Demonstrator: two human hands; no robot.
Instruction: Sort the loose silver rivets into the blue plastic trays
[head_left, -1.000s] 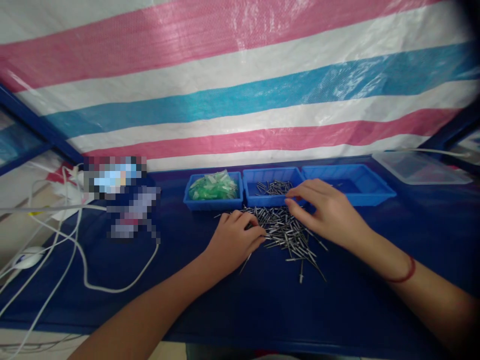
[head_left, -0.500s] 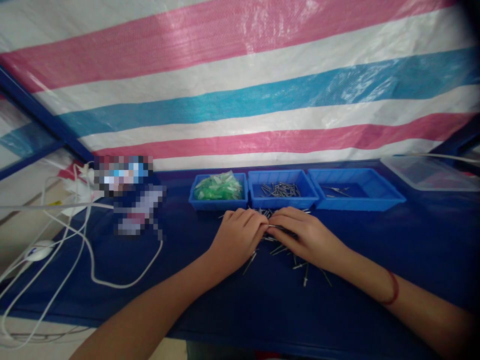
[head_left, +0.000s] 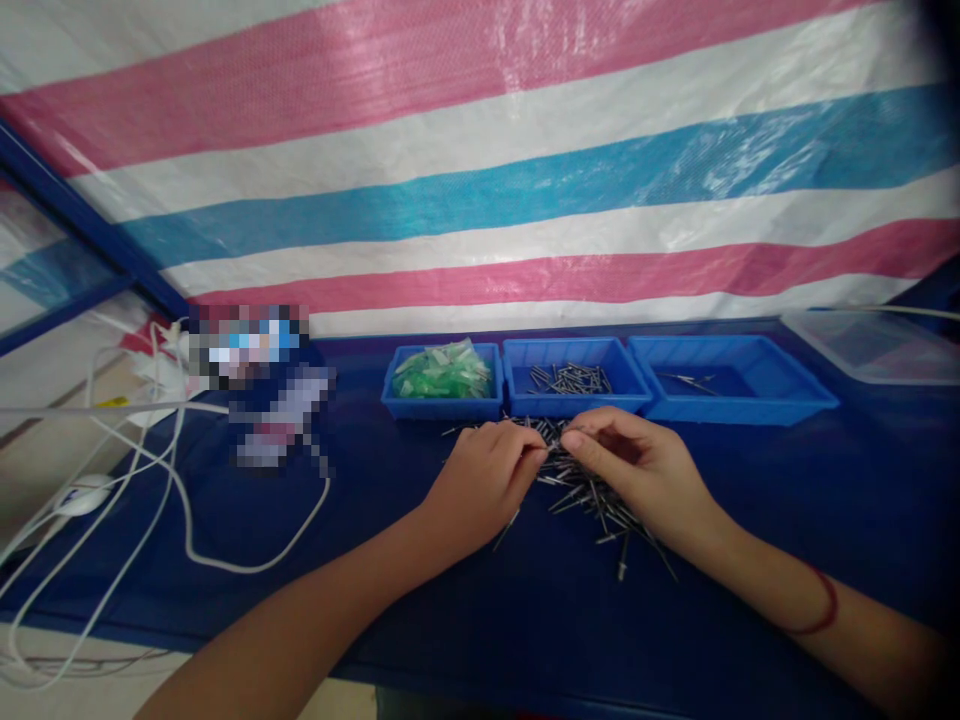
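Many metal blind rivets (head_left: 581, 490) with long thin pins lie in a loose pile on the blue table, under and between my hands. My left hand (head_left: 484, 475) is closed in a pinch over the pile's left side, with a rivet's thin metal end showing at its fingertips. Just to its right, my right hand (head_left: 649, 465) pinches thumb and forefinger together above the pile. Whatever sits in that pinch is too small to make out. A small gap separates the fingertips of both hands.
Behind the pile stand three blue bins: one with green and clear plastic packets (head_left: 444, 372), one with several rivets (head_left: 571, 379), one with a few rivets (head_left: 688, 381). White cables (head_left: 187, 510) loop at the left. A clear plastic lid (head_left: 862, 350) lies at the back right.
My right hand has drawn a little to the right, away from the left fingertips, uncovering more of the rivet pile. The left hand stays closed in nearly the same place.
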